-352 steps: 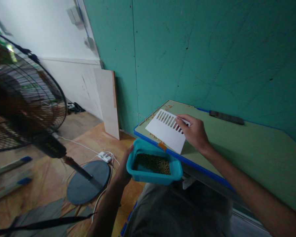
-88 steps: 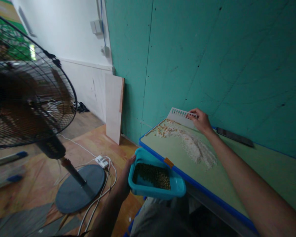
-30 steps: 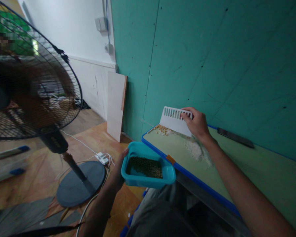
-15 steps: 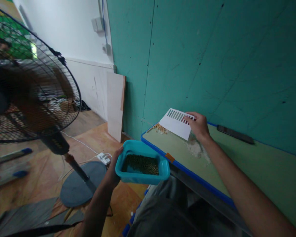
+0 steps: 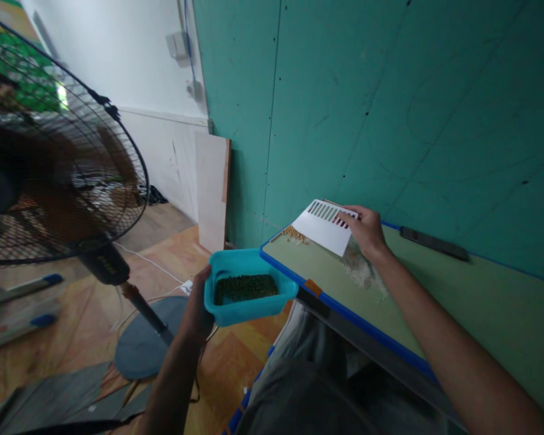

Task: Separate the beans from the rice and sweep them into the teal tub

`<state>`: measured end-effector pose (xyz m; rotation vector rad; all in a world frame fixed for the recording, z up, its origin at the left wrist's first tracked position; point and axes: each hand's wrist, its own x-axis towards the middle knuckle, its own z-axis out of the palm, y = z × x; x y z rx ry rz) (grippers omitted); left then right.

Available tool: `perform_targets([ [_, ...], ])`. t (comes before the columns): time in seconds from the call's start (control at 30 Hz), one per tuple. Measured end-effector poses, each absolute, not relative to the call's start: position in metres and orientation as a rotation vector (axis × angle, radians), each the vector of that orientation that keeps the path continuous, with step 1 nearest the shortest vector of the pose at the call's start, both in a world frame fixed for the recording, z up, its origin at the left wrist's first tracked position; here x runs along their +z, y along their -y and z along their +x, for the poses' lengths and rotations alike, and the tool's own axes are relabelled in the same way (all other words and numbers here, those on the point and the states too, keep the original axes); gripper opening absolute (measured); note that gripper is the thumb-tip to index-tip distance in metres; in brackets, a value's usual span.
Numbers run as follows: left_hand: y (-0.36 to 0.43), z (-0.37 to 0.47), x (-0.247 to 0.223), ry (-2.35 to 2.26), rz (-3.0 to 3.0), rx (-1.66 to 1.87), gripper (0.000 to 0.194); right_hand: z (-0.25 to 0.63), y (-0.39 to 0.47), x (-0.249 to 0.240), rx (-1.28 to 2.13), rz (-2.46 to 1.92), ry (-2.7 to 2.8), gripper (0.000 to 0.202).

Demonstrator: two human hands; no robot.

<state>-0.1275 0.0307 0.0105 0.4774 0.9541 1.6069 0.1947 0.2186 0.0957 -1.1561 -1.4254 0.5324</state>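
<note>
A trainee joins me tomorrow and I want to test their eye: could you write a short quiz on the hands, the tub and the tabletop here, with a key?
1. What does the right hand hold?
a) a wooden spoon
b) a white slotted scraper
c) a paintbrush

2. True or false: the left hand holds the teal tub beside the blue edge of the tabletop.

3. Fill in: in the picture, yellow grains lie to the left of the white slotted scraper, and a whitish heap lies to its ____.

Key: 1. b; 2. true; 3. right.
</note>
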Motion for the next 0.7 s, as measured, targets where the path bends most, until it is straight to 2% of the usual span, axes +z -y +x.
perform_targets([
  [0.23,-0.032,-0.114,0.002,-0.943,0.52,1.636,0.05,0.189,-0.21,0.099,0.591,-1.155,1.442,0.033],
  [0.7,-0.034,-0.111,0.0,-0.987,0.488,1.685,0.051,0.186,-0.206,0.101,0.627,-1.192,1.433,0.034],
])
